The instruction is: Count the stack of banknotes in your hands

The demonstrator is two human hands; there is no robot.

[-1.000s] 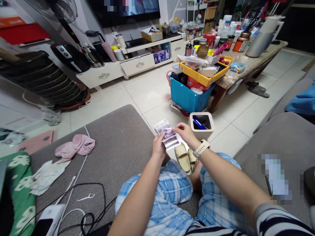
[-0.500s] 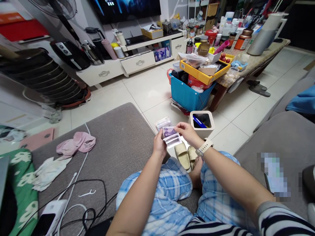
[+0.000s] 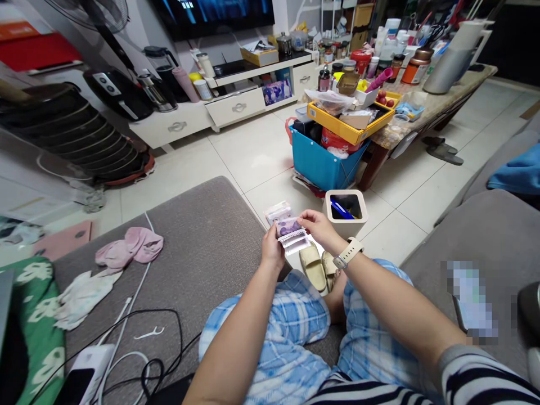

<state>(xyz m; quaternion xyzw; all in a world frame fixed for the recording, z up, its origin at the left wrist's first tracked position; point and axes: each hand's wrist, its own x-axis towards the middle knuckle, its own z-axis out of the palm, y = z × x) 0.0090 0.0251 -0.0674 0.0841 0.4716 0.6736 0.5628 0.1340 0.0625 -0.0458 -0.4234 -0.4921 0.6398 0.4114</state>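
Note:
Purple banknotes (image 3: 288, 226) are held between my two hands, above the gap between the sofa and the bin. My left hand (image 3: 273, 247) is closed on the left end of the notes, thumb on top. The fingers of my right hand (image 3: 315, 225) pinch the upper right edge of a note. Just below the notes shows a fanned, pale stack (image 3: 295, 241); whether it belongs to the same bundle I cannot tell. More pale pinkish notes (image 3: 278, 211) show just beyond my left hand. A beige watch (image 3: 348, 252) is on my right wrist.
A beige bin (image 3: 346, 225) with a blue item inside stands beyond my right hand. Yellow slippers (image 3: 313, 266) lie on the floor by my foot. A blue basket (image 3: 316, 160) stands beside the cluttered table (image 3: 422, 121). Cables and a pink cloth (image 3: 130, 246) lie on the grey sofa (image 3: 202, 236).
The held notes have tilted and shifted slightly, with more of the pinkish notes behind showing. Both hands keep nearly the same place and grip.

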